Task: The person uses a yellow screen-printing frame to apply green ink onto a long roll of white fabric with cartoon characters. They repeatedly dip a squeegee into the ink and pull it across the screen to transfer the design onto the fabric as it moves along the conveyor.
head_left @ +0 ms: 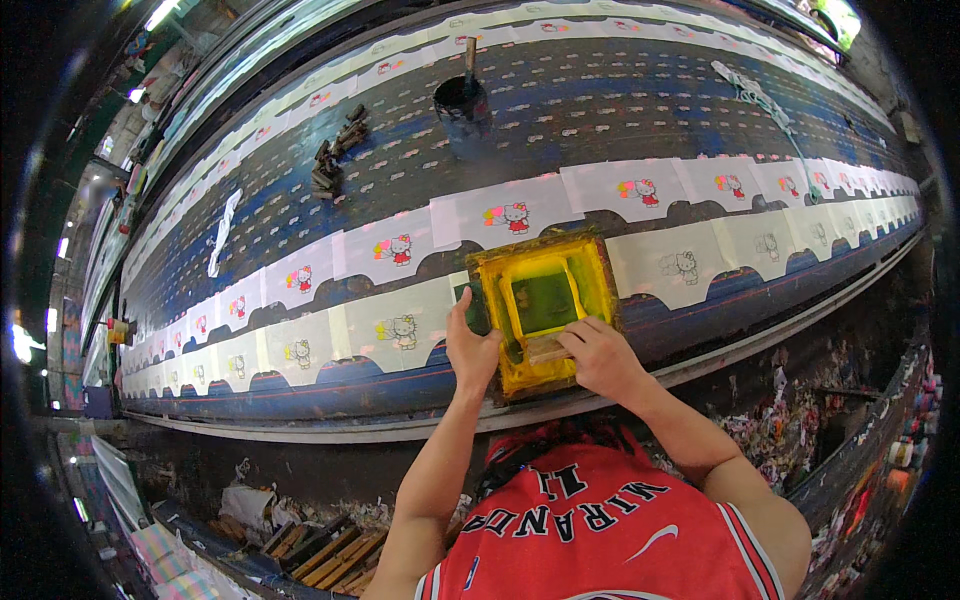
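Note:
A screen printing frame (603,262), smeared with yellow ink, lies on the near row of cut cloth pieces on the long table. My left hand (472,345) grips its left edge, thumb raised along the side. My right hand (603,358) is closed on a squeegee (546,349) with a pale wooden grip, held at the near end of the mesh. Yellow ink is pooled around the greenish mesh window (543,301). Beside the frame, the near-row cloth pieces (665,240) bear a cat figure, mostly in outline. The frame hides the cloth beneath it.
Farther back, a row of cloth pieces (590,190) carries coloured cat prints. On the dark table stand an ink-stained pot (464,115) with a stick in it, a pile of dark blocks (338,155) and crumpled rags (224,235). Wooden frames (335,555) lie low at the left.

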### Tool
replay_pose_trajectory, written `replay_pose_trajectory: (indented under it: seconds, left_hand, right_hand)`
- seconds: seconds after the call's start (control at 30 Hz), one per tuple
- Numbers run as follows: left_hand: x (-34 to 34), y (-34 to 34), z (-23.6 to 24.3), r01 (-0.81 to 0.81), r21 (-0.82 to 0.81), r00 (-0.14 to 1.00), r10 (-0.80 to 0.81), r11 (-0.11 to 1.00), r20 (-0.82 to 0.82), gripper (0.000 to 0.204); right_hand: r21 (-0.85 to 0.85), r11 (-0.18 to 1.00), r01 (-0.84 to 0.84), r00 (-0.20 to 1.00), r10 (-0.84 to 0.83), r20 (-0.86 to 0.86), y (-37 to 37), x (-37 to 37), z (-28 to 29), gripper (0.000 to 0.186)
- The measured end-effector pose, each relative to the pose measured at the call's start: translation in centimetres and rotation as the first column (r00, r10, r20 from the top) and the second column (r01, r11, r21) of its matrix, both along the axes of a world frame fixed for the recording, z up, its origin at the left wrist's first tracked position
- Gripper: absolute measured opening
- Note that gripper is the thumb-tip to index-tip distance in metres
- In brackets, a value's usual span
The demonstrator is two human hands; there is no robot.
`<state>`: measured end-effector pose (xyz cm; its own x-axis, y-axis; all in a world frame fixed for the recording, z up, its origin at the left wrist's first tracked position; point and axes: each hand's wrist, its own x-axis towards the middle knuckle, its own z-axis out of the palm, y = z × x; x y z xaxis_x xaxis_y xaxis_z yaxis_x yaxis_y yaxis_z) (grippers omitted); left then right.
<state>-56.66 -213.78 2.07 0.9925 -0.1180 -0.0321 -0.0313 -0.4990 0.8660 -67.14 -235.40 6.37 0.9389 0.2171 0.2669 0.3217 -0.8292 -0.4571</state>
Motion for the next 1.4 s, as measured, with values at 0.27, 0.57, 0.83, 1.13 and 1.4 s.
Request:
replay_pose_trajectory:
  seconds: [0.27, 0.57, 0.83, 1.13, 1.4]
  left_hand:
    - [0.1, -0.5, 0.2, -0.009, 0.054, 0.999, 0.012, 0.998, -0.044, 0.08]
    - [0.5, -0.2, 0.9, 0.016, 0.037, 0.996, -0.013, 0.999, -0.09, 0.08]
    - [0.2, -0.4, 1.4, 0.016, 0.045, 0.992, -0.01, 0.999, -0.126, 0.08]
    - [0.2, -0.2, -0.2, 0.032, 0.148, 0.999, -0.034, 0.989, 0.015, 0.085]
    - [0.4, -0.1, 0.3, 0.032, 0.128, 0.999, -0.034, 0.991, 0.009, 0.084]
  right_hand:
    - [0.01, 0.998, -0.054, 0.998, 0.055, -0.025, -0.9, 0.3, -0.1, 0.03]
    - [0.04, 0.998, -0.048, 0.999, 0.047, 0.017, -0.6, -1.3, 1.2, 0.032]
    - [0.023, 0.999, -0.033, 0.999, 0.033, -0.001, -0.1, -2.6, 0.1, 0.032]
    - [0.016, 0.999, -0.029, 0.998, 0.028, 0.055, -0.2, 1.7, -1.4, 0.034]
    - [0.041, 0.999, 0.027, 0.997, -0.03, 0.074, -1.8, 11.9, -1.0, 0.022]
